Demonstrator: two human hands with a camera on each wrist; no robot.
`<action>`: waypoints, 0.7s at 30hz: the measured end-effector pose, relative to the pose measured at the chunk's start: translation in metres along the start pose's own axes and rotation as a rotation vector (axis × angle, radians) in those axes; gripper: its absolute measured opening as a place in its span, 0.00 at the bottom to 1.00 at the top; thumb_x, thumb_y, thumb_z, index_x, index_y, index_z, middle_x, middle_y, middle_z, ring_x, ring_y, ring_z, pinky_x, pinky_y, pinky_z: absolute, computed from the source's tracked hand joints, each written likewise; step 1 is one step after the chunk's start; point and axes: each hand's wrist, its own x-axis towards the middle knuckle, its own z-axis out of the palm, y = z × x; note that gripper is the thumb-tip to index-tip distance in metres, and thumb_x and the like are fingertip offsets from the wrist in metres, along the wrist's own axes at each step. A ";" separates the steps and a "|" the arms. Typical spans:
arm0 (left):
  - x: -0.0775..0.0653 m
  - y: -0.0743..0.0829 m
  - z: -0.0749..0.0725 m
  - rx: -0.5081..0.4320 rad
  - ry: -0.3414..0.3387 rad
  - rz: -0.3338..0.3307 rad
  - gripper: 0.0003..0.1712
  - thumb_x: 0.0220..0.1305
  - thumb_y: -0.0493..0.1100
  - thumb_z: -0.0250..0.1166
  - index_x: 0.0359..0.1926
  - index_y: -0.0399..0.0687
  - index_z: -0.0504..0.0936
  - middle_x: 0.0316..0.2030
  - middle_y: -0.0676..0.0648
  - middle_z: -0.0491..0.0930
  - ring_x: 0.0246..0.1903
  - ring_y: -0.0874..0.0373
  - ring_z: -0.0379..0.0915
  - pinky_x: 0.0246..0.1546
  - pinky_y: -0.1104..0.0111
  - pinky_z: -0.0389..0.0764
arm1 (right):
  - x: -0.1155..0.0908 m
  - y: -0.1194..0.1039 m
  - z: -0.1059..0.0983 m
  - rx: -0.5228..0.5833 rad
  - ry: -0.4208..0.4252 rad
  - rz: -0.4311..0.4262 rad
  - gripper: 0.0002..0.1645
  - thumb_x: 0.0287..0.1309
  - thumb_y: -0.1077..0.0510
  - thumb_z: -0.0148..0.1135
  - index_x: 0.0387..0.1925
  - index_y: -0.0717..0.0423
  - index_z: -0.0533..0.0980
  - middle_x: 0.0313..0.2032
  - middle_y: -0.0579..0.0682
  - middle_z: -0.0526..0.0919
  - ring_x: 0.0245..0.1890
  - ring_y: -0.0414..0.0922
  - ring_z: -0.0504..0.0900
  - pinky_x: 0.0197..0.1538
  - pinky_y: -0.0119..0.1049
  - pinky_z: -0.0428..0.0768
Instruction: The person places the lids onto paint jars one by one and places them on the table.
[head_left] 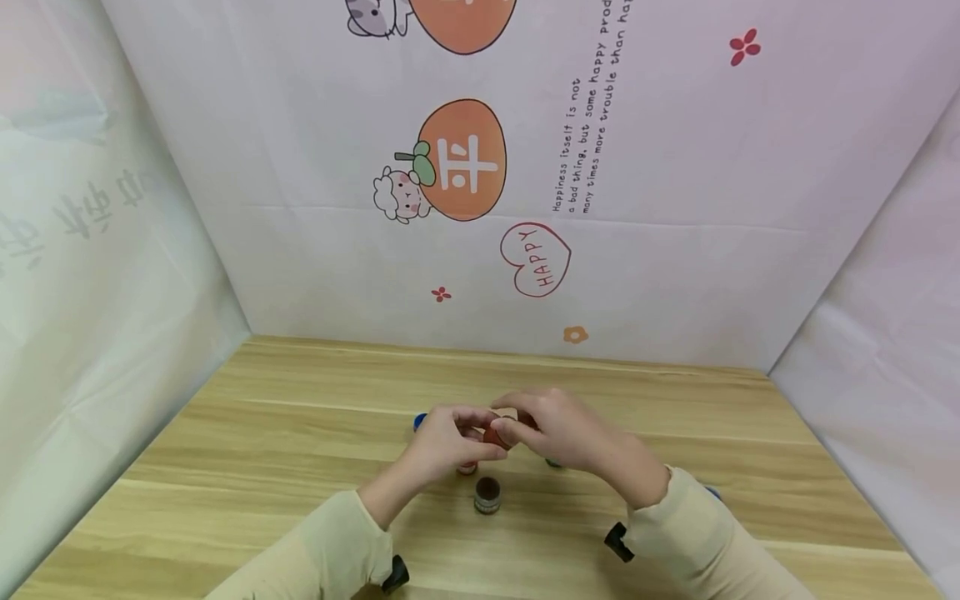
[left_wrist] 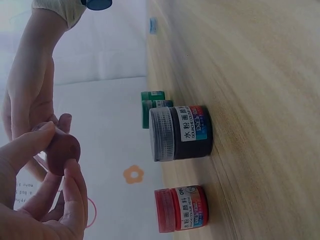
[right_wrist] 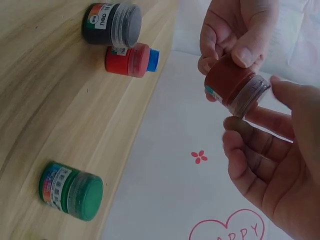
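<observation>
A small jar of reddish-brown gouache paint (right_wrist: 230,80) is held in the air between both hands, tilted. My left hand (head_left: 442,442) grips the jar's body, its thumb pressed along the side. At the other end, my right hand (head_left: 558,429) pinches the clear ribbed lid (right_wrist: 248,96) between thumb and fingertips. The lid sits on the jar. Just below and nearer to me stands a black paint jar (head_left: 487,498) with a clear lid. Partly behind the left hand is a red paint jar (left_wrist: 182,209), upright on the table.
Green paint jars (left_wrist: 152,95) stand beyond the black one, mostly hidden by the right hand in the head view. A blue jar (head_left: 419,421) shows left of the left hand; another blue thing (head_left: 712,493) peeks past the right sleeve. Printed white sheets (head_left: 337,275) enclose the wooden table (head_left: 262,433).
</observation>
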 end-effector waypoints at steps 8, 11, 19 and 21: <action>0.001 -0.001 -0.004 0.001 0.001 -0.006 0.23 0.56 0.38 0.78 0.52 0.34 0.86 0.41 0.46 0.87 0.38 0.58 0.84 0.41 0.56 0.85 | -0.007 0.009 -0.004 0.157 0.017 -0.107 0.26 0.59 0.65 0.74 0.59 0.59 0.80 0.58 0.53 0.82 0.53 0.50 0.83 0.50 0.42 0.84; 0.002 -0.002 -0.005 0.000 0.001 -0.002 0.23 0.56 0.37 0.78 0.52 0.32 0.86 0.41 0.45 0.88 0.37 0.59 0.83 0.40 0.58 0.85 | -0.008 0.012 -0.004 0.220 0.010 -0.167 0.26 0.57 0.73 0.71 0.57 0.58 0.81 0.56 0.52 0.82 0.54 0.49 0.82 0.51 0.41 0.84; 0.000 0.000 -0.004 -0.004 0.048 -0.034 0.23 0.55 0.38 0.79 0.51 0.35 0.86 0.42 0.46 0.87 0.39 0.57 0.84 0.39 0.65 0.84 | -0.007 0.013 -0.003 0.249 -0.006 -0.121 0.21 0.62 0.69 0.69 0.56 0.59 0.82 0.53 0.50 0.84 0.50 0.45 0.84 0.50 0.38 0.84; 0.000 0.000 -0.003 0.002 0.065 -0.044 0.23 0.55 0.39 0.80 0.51 0.36 0.86 0.43 0.46 0.87 0.41 0.56 0.84 0.41 0.65 0.84 | -0.007 0.012 -0.002 0.235 -0.002 -0.076 0.19 0.64 0.66 0.69 0.57 0.59 0.82 0.52 0.50 0.84 0.48 0.44 0.84 0.48 0.36 0.84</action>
